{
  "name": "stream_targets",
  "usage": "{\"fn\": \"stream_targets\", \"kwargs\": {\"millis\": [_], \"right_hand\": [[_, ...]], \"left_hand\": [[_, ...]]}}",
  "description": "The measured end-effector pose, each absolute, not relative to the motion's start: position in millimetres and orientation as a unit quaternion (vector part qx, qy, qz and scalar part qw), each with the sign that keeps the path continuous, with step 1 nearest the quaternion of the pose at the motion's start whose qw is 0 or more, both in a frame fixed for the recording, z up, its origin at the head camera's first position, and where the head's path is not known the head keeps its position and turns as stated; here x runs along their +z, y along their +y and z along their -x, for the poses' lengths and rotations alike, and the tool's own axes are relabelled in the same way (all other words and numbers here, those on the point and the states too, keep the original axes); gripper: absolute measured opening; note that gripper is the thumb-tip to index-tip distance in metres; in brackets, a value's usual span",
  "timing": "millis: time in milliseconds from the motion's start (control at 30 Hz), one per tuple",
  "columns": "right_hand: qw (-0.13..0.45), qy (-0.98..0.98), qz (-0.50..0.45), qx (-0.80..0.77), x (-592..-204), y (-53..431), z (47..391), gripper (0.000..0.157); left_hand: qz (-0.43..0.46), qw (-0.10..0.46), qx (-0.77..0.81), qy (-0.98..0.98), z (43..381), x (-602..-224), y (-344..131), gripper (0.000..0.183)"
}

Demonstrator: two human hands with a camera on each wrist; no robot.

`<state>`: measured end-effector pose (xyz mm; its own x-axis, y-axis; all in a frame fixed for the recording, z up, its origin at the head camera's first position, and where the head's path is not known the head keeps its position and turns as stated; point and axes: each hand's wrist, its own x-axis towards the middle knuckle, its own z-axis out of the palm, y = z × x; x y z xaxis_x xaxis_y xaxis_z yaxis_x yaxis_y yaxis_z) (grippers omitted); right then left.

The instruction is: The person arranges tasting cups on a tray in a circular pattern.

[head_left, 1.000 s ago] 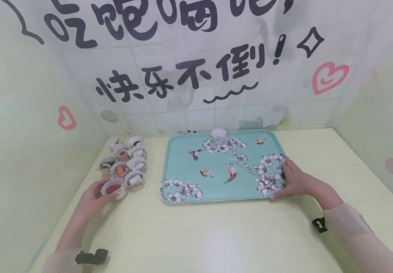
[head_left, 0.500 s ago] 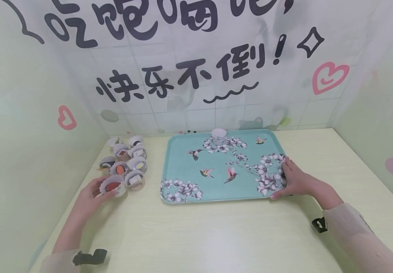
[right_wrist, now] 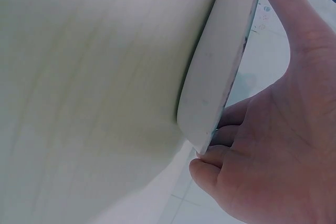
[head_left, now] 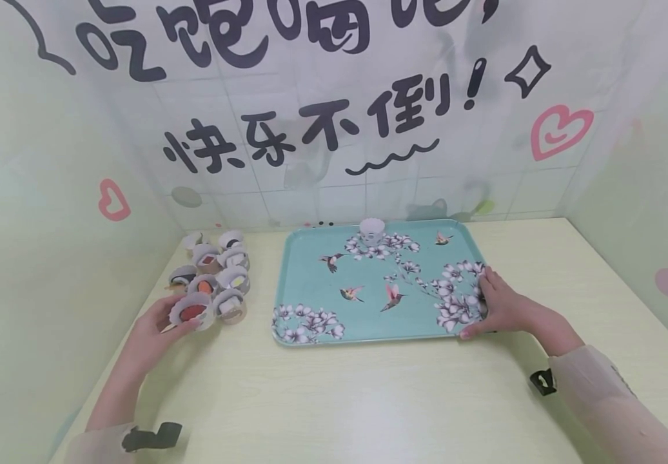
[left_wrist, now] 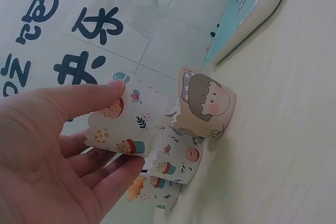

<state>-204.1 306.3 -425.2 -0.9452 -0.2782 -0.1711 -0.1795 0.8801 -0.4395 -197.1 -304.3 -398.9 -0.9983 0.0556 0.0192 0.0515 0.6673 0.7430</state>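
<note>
My left hand (head_left: 151,338) pinches a scalloped paper baking cup (left_wrist: 126,124) printed with cupcakes and sprigs, thumb on one side and fingers on the other. A red oval piece (head_left: 192,312) lies inside it. Just behind, more paper cups (head_left: 234,303) stand in a cluster, one with a cartoon face (left_wrist: 210,103) on its wall. My right hand (head_left: 514,312) grips the near right corner of a turquoise tray (head_left: 311,283) with flowers and birds, thumb at the front edge and fingers along the right side. In the right wrist view its fingertips are partly hidden behind the rim.
One pale paper cup (head_left: 372,232) stands at the tray's back edge. The other cups hold small pieces in orange, yellow, white and dark colours. A printed curtain (head_left: 322,187) hangs behind the pale wooden table (head_left: 334,393), with side walls at left and right.
My left hand has raised the paper cup slightly and shifted it a little away from me. The right hand and the tray have not moved.
</note>
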Motion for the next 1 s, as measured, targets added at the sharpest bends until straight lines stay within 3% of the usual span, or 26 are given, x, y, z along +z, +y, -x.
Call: {"fn": "stream_targets", "kwargs": {"millis": [1000], "right_hand": [[0.123,0.959,0.117,-0.225,-421,306,203,0.139]], "left_hand": [[-0.083,-0.024,0.43,0.898,204,-385,-282,0.058]]}}
